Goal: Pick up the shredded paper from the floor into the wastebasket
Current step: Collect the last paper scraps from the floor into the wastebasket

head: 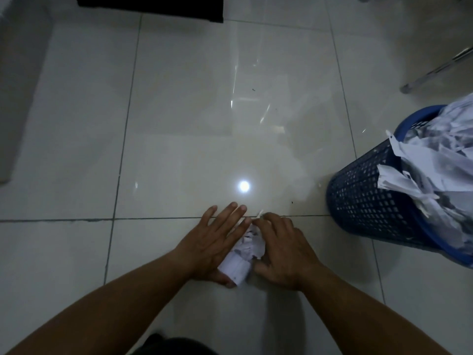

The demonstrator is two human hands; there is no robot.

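A small heap of white shredded paper (pixel 244 254) lies on the pale tiled floor, pressed between my two hands. My left hand (pixel 213 242) cups its left side with fingers stretched out flat. My right hand (pixel 284 249) curls around its right side, with a thin strip poking up near the fingertips. The blue mesh wastebasket (pixel 366 198) stands to the right, tilted toward me and heaped with torn white paper (pixel 440 160) that spills over its rim.
Glossy floor tiles (pixel 179 111) reflect a bright light spot. A dark piece of furniture (pixel 151 6) sits at the top, a pale wall or cabinet (pixel 18 85) on the left, and a metal chair leg (pixel 435 70) at the upper right.
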